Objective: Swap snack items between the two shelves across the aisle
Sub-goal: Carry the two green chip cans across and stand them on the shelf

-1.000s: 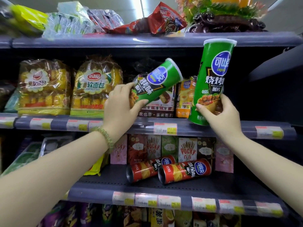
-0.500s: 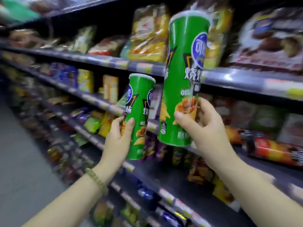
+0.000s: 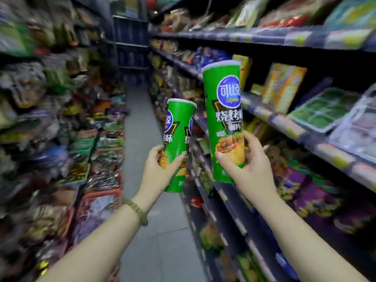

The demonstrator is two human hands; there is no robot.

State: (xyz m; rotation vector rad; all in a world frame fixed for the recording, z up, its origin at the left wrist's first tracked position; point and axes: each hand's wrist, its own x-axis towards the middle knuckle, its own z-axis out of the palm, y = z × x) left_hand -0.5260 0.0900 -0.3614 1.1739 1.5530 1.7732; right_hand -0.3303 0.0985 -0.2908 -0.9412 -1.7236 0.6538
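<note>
Left hand point(image 3: 157, 171) & right hand point(image 3: 247, 166) each grip a tall green cardboard crisp tube low down; light, stiff, crushable, w/ smooth sides

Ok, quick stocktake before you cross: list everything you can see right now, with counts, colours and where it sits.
green crisp tubes: 2, green with blue logos and white lids, upright; one in the left hand, one in the right hand, held higher
right-side shelves: several tiers, dark with price labels, stocked with mixed snack packs
orange-yellow snack box: 1, on the right-side shelving, behind the right-hand tube
green tray pack: 1, on the same shelf, nearer the camera
left-side shelves: mixed colours, too blurred to count
aisle floor: grey, between the shelves
bead bracelet: 1, green, left wrist
left hand: gripping its tube's lower half
right hand: gripping its tube's lower half
</note>
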